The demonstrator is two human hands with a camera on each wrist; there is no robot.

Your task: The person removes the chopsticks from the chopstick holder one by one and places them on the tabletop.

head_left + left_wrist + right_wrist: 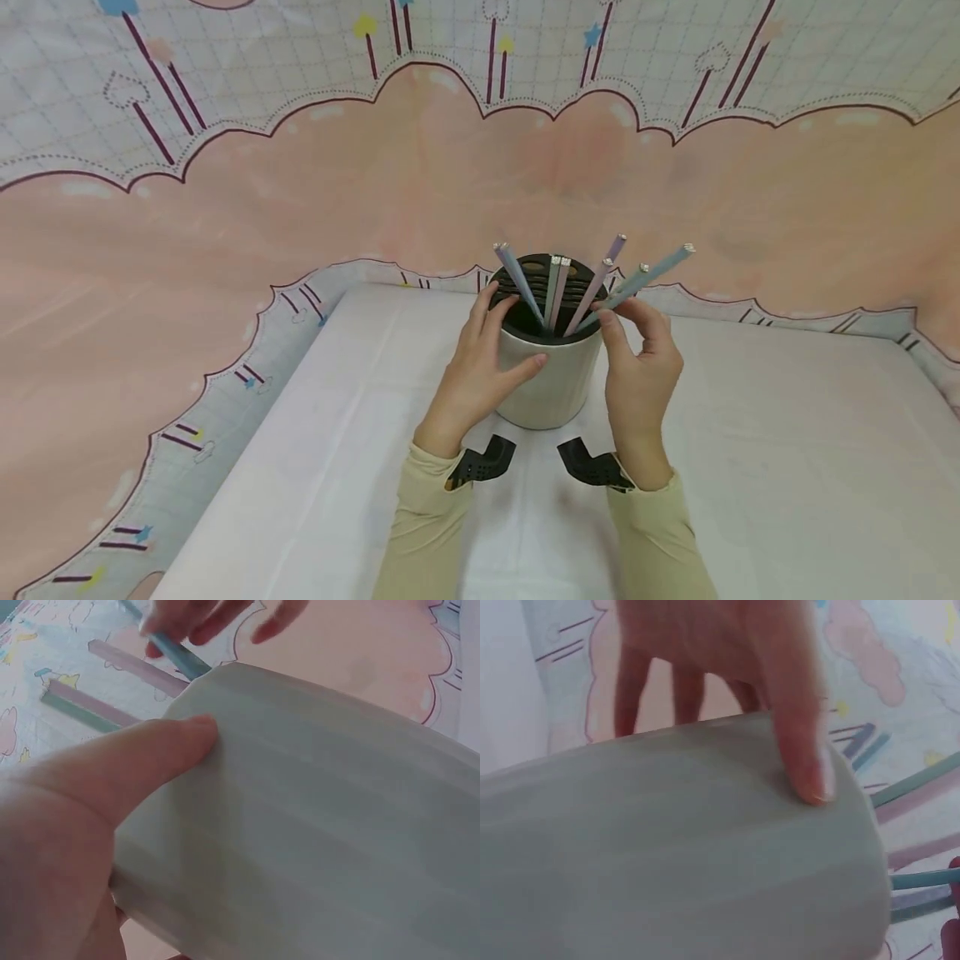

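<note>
A whitish round pencil holder [555, 387] with a black slotted top [540, 271] stands upright on the table. My left hand [474, 367] grips its left side, thumb on the front wall and fingers around the far side. At the right rim, my right hand [643, 367] pinches a light blue pencil [182, 658]. Two blue pencils lean out there in the head view; which one is held I cannot tell. Other pastel pencils, one pink [588, 296] and one green [553, 287], fan out of the front opening. Their lower ends are hidden inside.
A white cloth [787, 450] covers the table. Behind it hangs a peach and white patterned curtain [337, 208]. A black wrist mount [487, 461] sits on the left forearm and another black mount [592, 465] on the right.
</note>
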